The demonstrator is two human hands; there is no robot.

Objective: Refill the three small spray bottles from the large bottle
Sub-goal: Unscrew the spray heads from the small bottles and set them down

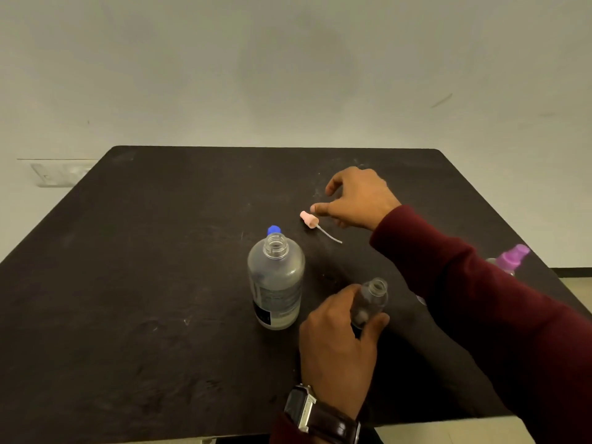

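While the large bottle [276, 280] stands upright and uncapped near the middle of the black table [144, 283], its blue cap [274, 229] lies on the tabletop just behind it. The bottle is clear, with a dark label low on its side. To its right, the person's left hand [339, 338] is wrapped around a small clear spray bottle [369, 302], whose open neck points up and slightly away from the person; the bottle is tilted a little, and whether its base touches the table cannot be told, since the hand covers it. A watch [301, 408] with a dark strap sits on that wrist. Farther back, the right hand [358, 200], reaching out of a dark red sleeve [480, 299], hovers over the table with fingers loosely spread and curled, gripping nothing; the thumb tip is just beside, perhaps touching, a pink spray top [309, 218] that lies on its side on the table, its thin tube [330, 235] trailing toward the near right. At the right edge of the table, partly hidden behind the sleeve, stands a second spray bottle [509, 259] with a purple top in place. A pale wall [288, 75] rises behind the table.
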